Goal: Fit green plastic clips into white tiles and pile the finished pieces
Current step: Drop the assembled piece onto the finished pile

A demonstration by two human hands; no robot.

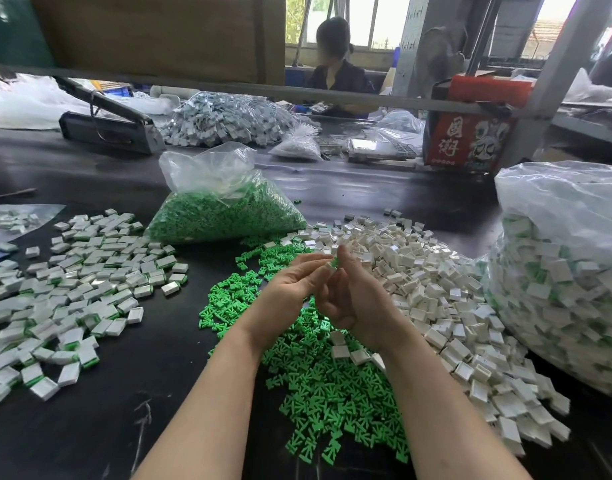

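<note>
Left hand and right hand pinching 1 white tile with green clip, above loose green clips, black table

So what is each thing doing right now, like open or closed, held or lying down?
left hand: raised, fingers on the small piece
right hand: raised, pinching the small piece
white tile with green clip: held between both hands
bag of green clips: open at the top, lying on the table
loose green clips: heaped on the table
white tiles: loose pile
finished pieces: spread out at the left
big bag: full of finished pieces
</note>
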